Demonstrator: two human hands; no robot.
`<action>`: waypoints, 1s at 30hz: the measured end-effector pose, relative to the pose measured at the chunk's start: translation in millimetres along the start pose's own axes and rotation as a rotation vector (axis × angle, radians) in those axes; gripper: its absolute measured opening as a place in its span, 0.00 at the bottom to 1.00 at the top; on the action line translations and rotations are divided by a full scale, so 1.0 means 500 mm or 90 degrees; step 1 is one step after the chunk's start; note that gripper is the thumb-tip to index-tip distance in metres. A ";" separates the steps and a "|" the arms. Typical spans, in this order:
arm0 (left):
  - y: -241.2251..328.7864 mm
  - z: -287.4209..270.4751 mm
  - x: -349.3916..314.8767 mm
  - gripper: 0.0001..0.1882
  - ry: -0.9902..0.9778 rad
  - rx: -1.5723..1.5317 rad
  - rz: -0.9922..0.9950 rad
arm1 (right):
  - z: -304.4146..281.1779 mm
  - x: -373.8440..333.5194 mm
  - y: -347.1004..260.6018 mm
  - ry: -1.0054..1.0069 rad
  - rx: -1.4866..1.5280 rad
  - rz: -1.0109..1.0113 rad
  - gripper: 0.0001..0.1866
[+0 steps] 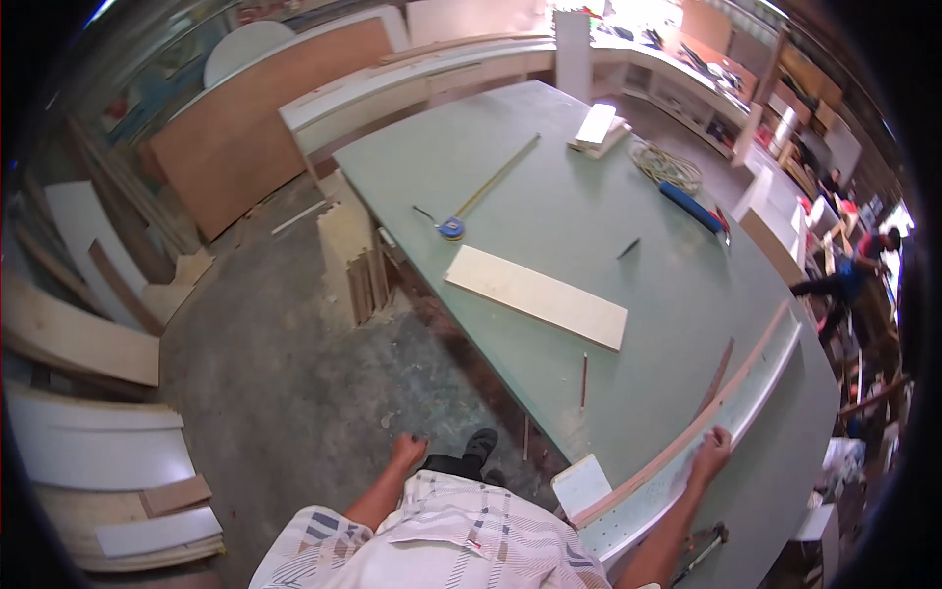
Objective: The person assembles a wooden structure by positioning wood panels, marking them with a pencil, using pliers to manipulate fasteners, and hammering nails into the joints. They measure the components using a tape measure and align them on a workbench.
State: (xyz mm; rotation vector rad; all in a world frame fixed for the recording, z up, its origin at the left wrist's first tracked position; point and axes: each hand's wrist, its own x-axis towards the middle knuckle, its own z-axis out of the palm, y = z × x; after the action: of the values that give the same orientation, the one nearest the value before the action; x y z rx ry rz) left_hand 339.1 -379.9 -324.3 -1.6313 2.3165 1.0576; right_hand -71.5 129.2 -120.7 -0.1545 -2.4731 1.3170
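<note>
My left hand (408, 450) hangs over the floor, away from the table, its fingers curled with nothing visible in them. Closed, my right hand (713, 454) is at the long white board (643, 499) edged with a wooden strip (677, 449); what its fingers hold, if anything, is hidden. A dark, narrow saw-like blade (717, 377) lies beside that strip. Nearby on the green table (520, 363) are a reddish pencil (585, 381) and a pale rectangular board (537, 297). Farther off, a blue tape measure (451, 229) has its yellow blade pulled out.
A blue tool (690, 205), coiled cord (667, 167), dark pointed piece (629, 247) and white blocks (599, 130) lie toward the table's far side. Boards (103, 442) are stacked at left, and upright panels (351, 260) stand by the table. People (852, 280) work at far right.
</note>
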 end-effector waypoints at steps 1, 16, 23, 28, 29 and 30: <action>-0.078 0.020 -0.024 0.26 -0.023 0.004 -0.063 | 0.062 -0.029 -0.052 -0.058 0.023 -0.033 0.13; -0.633 0.025 -0.240 0.25 -0.055 -0.379 -0.451 | 0.509 -0.585 -0.443 -0.770 0.038 -0.251 0.09; -0.777 -0.188 -0.042 0.22 -0.098 -0.313 -0.466 | 0.741 -0.785 -0.393 -0.876 -0.233 -0.232 0.13; -0.897 -0.351 0.102 0.20 0.004 -0.174 -0.230 | 0.832 -0.871 -0.255 -0.904 -0.347 0.031 0.12; -0.911 -0.384 0.124 0.20 0.039 -0.238 -0.260 | 0.840 -0.878 -0.233 -0.909 -0.410 0.019 0.12; -0.921 -0.412 0.143 0.20 0.060 -0.308 -0.329 | 0.852 -0.884 -0.217 -0.895 -0.515 0.016 0.12</action>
State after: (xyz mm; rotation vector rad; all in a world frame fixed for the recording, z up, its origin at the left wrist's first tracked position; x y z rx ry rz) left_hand 766.6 -640.2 -420.2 -2.3154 1.5920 1.4908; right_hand 204.9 -377.0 -357.3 0.8429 -3.9956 0.1866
